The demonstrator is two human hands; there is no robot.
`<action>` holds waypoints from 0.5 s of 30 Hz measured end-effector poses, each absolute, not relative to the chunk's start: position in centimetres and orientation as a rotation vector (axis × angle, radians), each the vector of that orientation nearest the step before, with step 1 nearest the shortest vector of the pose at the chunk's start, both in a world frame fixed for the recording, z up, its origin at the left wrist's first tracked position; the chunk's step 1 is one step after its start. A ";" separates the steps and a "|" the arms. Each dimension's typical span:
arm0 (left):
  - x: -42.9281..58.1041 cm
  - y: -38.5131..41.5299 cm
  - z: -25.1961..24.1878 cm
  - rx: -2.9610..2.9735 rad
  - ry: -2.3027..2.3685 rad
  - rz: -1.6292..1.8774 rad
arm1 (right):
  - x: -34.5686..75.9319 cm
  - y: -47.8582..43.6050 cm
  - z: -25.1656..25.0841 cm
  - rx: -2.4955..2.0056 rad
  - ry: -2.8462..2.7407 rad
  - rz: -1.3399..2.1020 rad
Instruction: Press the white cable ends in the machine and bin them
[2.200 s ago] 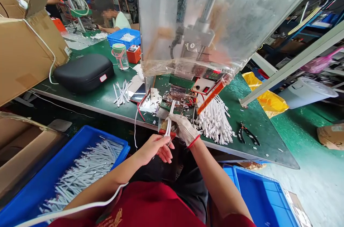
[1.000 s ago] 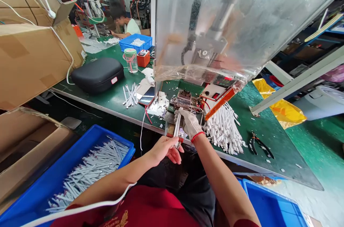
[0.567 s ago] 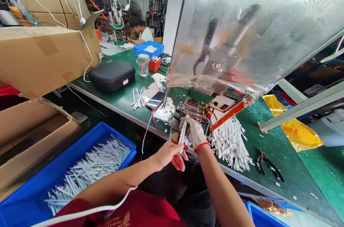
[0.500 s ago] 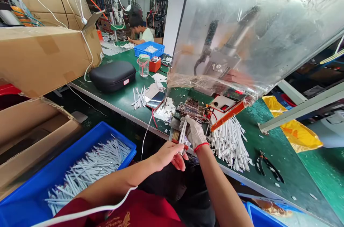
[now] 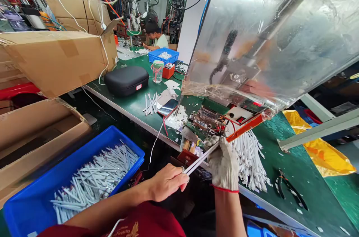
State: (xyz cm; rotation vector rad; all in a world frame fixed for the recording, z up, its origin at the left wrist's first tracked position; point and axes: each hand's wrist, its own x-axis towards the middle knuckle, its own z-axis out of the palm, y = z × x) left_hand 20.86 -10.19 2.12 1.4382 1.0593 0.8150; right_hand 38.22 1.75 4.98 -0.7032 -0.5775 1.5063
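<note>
My bare left hand [image 5: 168,182] is closed on the lower end of a pair of thin white strips [image 5: 200,161]. The upper end of the strips is pinched by my gloved right hand [image 5: 223,162], so they slant between both hands in front of the bench edge. Just beyond the hands sits a small metal fixture [image 5: 209,119] with red wires. To the right of the glove lies a large bundle of white strips [image 5: 249,158]. A blue bin [image 5: 21,201] at the lower left holds many similar pieces.
A clear plastic-wrapped shield [image 5: 252,35] hangs over the bench. Pliers [image 5: 291,188] lie at the right. A black case [image 5: 127,80], a jar [image 5: 157,72] and a phone [image 5: 167,107] stand or lie on the left. Cardboard boxes [image 5: 56,57] are farther left. A person [image 5: 159,39] sits behind.
Both hands have moved back from the fixture, toward me. The right hand has gone right and the left hand slightly left, with the strips now stretched at a slant between them. The view has shifted.
</note>
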 end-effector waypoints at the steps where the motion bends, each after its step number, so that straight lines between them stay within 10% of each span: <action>1: 20.7 -10.4 3.0 1.476 1.054 0.824 | 37.8 1.3 5.3 -0.684 -0.553 1.493; 15: 13.2 -15.8 4.3 1.336 0.963 0.507 | 49.8 2.9 6.8 -1.150 -0.681 0.767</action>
